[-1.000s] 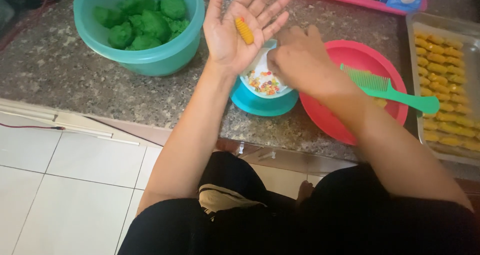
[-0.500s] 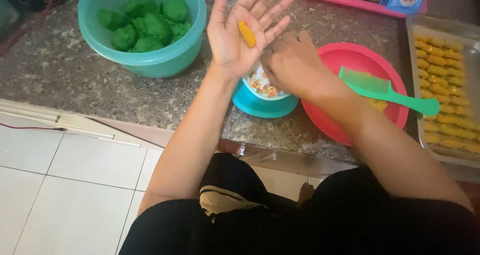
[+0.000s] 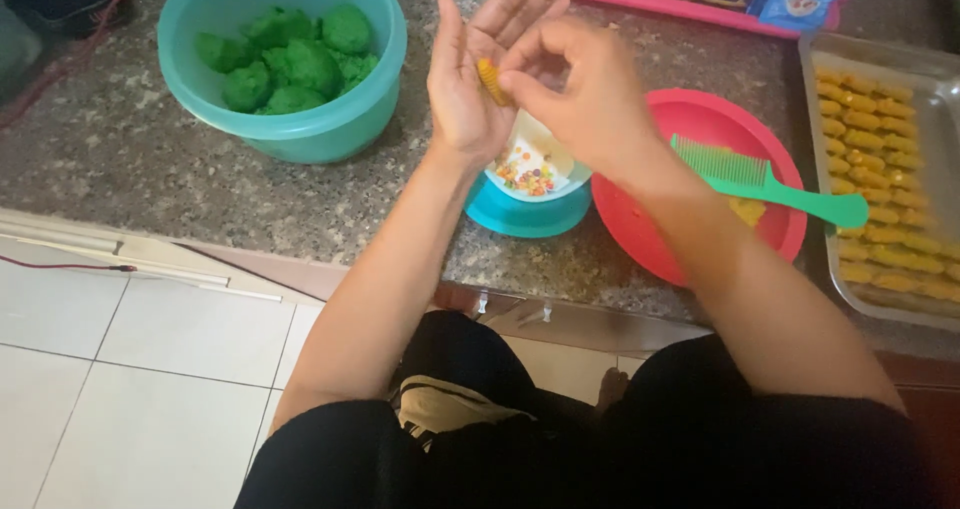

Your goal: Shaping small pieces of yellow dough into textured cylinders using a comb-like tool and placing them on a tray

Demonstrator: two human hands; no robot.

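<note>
Since the earlier frame our right hand (image 3: 580, 94) has lifted from the sprinkle bowl (image 3: 530, 184) at the counter's (image 3: 120, 159) near edge; its grip pinches the yellow dough piece (image 3: 491, 79) on our open left hand (image 3: 480, 79). Farther left sits the teal bowl (image 3: 300, 134).

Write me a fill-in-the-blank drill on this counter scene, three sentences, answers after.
1. The teal basin holds lumps of ____ dough.
2. The green comb lies across the ____ plate.
3. The left hand holds a small piece of ____ dough in its palm, with the right hand beside it.

Missing words: green; red; yellow
</note>
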